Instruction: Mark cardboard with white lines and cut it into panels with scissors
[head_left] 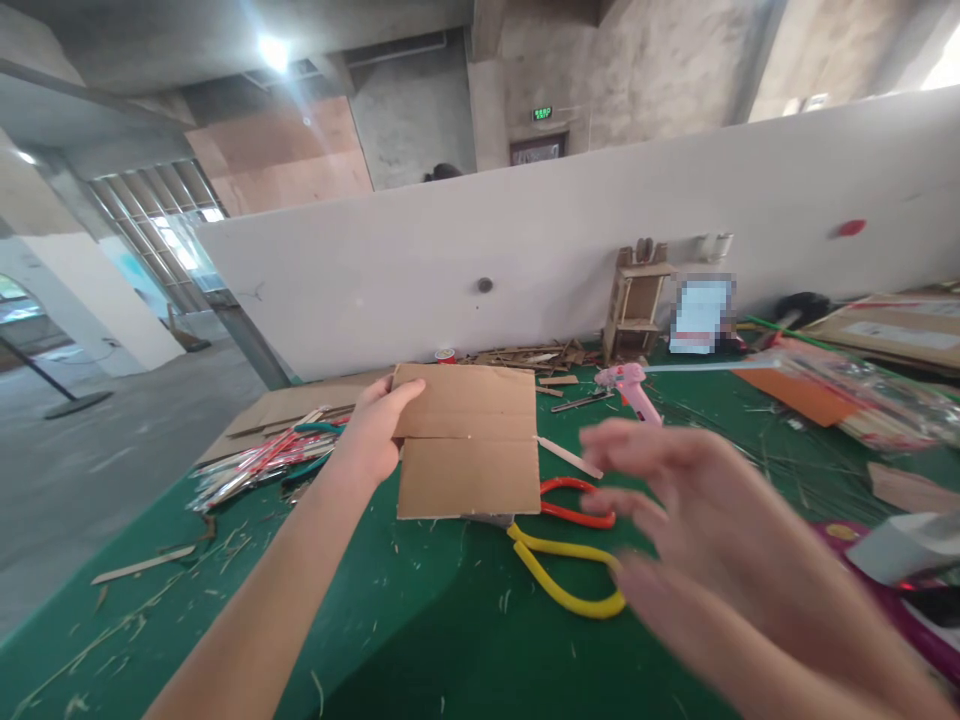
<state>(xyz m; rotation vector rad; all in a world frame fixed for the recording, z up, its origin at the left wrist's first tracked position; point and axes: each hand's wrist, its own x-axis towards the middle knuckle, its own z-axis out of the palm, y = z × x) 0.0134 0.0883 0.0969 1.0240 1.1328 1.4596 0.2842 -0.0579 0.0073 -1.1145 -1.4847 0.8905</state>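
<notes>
My left hand (379,425) grips a brown cardboard piece (471,475) by its left edge, thumb on top. A horizontal seam or fold crosses the cardboard about midway. To the right, my right hand (675,530) is apart from the cardboard, blurred by motion, its fingers spread and holding nothing. Yellow-handled pliers (570,575) lie between the hands, their head partly hidden under the cardboard. Red-handled pliers (577,502) lie just behind them, also partly covered. A flat wooden stick (568,456) rests beyond the red handles. Farther back is a pink hot glue gun (634,390).
Plastic-wrapped sticks (259,455) and cardboard sheets lie at the left on the green table (420,620). A small wooden tower (637,300) stands by the white partition (420,270). Wood scraps (525,358) are piled at the back. At right are an orange sheet (795,395) and a power strip (900,600).
</notes>
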